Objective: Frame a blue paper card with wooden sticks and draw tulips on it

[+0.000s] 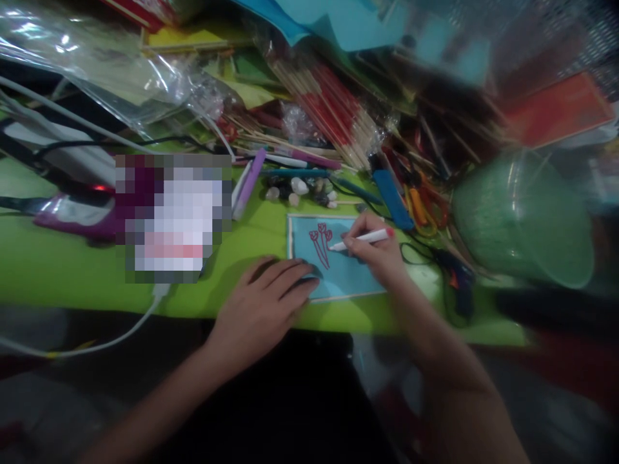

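A blue card [355, 277] edged with a pale stick-like border lies on the green table. Red outlines of three flowers with stems [322, 241] are drawn on its left half. My right hand [374, 248] pinches a white felt-tip pen [365, 237] with a red end, its tip touching or just above the card beside the rightmost flower. Flat across the card's lower left corner rests my left hand [271, 293], its fingers stretched out and holding nothing.
On the left lie a blurred-out phone [174, 219] on a cable and a purple power strip [77, 216]. Pebbles [300, 187], a blue cutter [391, 193], orange scissors [420, 209], a glue gun [457, 283] and a green plastic bin [522, 219] surround the card. Wooden sticks [333, 109] heap behind.
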The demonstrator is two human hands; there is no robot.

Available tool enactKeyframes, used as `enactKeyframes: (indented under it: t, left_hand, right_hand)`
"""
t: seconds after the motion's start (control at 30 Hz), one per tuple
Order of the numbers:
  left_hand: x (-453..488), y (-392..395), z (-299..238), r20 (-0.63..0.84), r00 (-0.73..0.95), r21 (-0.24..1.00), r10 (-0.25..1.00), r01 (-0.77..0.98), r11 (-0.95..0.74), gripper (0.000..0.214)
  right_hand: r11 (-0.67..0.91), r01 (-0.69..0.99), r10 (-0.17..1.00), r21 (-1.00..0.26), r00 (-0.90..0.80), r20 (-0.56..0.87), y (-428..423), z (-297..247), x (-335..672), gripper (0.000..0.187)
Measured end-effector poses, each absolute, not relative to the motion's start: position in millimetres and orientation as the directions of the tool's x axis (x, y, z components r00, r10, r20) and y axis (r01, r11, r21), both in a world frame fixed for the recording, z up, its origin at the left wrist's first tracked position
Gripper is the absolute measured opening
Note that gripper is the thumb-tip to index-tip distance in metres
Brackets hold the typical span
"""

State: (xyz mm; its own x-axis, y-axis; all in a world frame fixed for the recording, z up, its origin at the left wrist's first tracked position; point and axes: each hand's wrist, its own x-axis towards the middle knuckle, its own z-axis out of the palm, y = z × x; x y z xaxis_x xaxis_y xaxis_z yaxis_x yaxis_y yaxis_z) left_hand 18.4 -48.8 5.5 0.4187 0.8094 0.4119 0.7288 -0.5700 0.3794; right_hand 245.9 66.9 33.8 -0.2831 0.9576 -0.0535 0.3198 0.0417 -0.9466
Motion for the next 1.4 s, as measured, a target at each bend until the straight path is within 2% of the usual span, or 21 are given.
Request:
enactKeyframes:
  t: [0.7, 0.8, 0.97, 1.17, 1.27, 1.4]
  left_hand:
    - [18.1, -48.5, 7.1, 0.402, 0.421, 0.376, 0.813, 0.734, -0.566, 0.027]
    - [17.9, -48.2, 7.4, 0.407, 0.421, 0.372, 0.811, 0.734, -0.568, 0.028]
    - [17.6, -48.0, 6.0, 0.413, 0.427, 0.37, 0.804, 0.729, -0.576, 0.026]
    - [17.2, -47.8, 5.3, 0.411, 0.43, 0.373, 0.804, 0.726, -0.578, 0.027]
    - [17.2, -47.8, 5.3, 0.411, 0.43, 0.38, 0.804, 0.72, -0.58, 0.027]
    - [17.4, -48.4, 4.7, 0.411, 0.429, 0.377, 0.804, 0.723, -0.579, 0.025]
  right_hand:
    - [0.004, 0.34, 0.899, -0.94, -0.413, -0.145, 64.8, 45.1, 243.7, 0.015]
    - [-0.005, 0.303, 0.917, -0.953, -0.38, -0.125, 66.7, 43.2, 246.4, 0.017]
    - [0.009, 0.178, 0.978, -0.984, -0.207, -0.029, 71.4, 46.8, 252.4, 0.019]
    - [0.001, 0.225, 0.968, -0.974, -0.246, -0.055, 67.1, 43.9, 257.8, 0.022]
    - [-0.018, 0.226, 0.975, -0.974, -0.214, -0.068, 64.0, 35.7, 259.5, 0.022]
    - [0.019, 0.279, 0.975, -0.96, -0.217, -0.044, 62.7, 30.7, 261.0, 0.023]
